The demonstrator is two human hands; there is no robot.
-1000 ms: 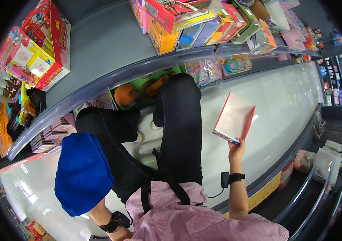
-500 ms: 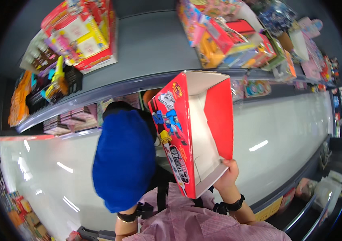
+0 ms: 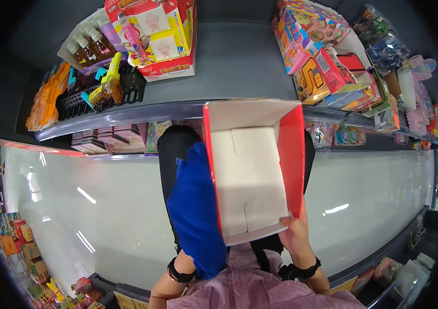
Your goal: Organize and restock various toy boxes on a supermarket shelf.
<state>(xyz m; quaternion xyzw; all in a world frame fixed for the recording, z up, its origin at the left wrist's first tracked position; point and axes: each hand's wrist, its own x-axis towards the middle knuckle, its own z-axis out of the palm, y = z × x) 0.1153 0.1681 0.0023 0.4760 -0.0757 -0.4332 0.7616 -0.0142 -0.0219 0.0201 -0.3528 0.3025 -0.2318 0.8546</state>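
An open red cardboard display box [image 3: 252, 175], white inside with nothing in it, is held in front of me with its opening facing up toward me. My right hand [image 3: 296, 234] grips its lower right corner, thumb over the near rim and fingers against the outside. A blue cloth [image 3: 193, 206] lies along the box's left outer wall. My left hand [image 3: 185, 261] is wrapped in this cloth and presses it to the box; its fingers are hidden under the fabric.
A grey shelf [image 3: 234, 62] runs ahead, with a red-and-yellow display box [image 3: 165, 46] on its left, orange and black plastic baskets [image 3: 49, 100] beside it, and colourful toy boxes [image 3: 327, 77] to the right. A lower shelf holds stacked packs [image 3: 118, 139]. My legs are below the box.
The box has turned so that its inside faces me and its printed left side no longer shows. The blue cloth has moved right, against the box's left wall. My view has shifted left.
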